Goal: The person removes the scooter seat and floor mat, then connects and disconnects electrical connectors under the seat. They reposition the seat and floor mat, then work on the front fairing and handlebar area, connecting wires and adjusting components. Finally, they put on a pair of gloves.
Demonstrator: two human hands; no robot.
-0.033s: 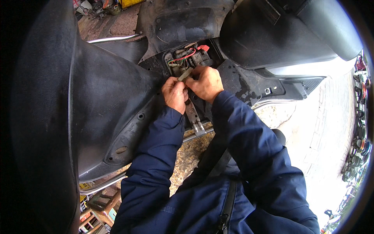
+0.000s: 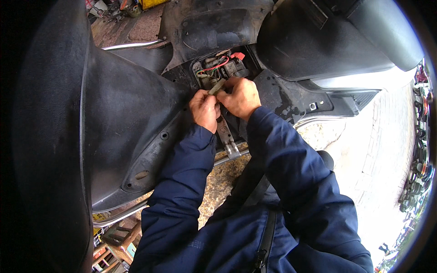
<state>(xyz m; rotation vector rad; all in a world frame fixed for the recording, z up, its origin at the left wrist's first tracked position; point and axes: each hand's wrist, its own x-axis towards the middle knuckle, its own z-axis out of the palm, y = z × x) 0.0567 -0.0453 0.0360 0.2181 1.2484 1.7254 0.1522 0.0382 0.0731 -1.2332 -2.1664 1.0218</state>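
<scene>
Both hands work at an open compartment in the black scooter floorboard [image 2: 277, 98]. My left hand [image 2: 204, 110] has its fingers closed on a pale beige connector [image 2: 215, 87]. My right hand [image 2: 241, 98], just to the right, also pinches it, its fingertips partly hidden behind the connector and knuckles. Beyond them lie dark components [image 2: 231, 68], a red wire [image 2: 214, 67], thin green wires and a red cap [image 2: 237, 55]. A metal strap [image 2: 227, 141] runs down from beneath my hands to the floorboard's edge.
The black front body panel [image 2: 118, 113] fills the left, the seat [image 2: 337, 41] the upper right. A raised panel [image 2: 211, 32] stands behind the compartment. At lower left is a wooden stool [image 2: 120, 241]. Pale paving [image 2: 373, 150] stretches right toward a row of parked two-wheelers [image 2: 416, 150].
</scene>
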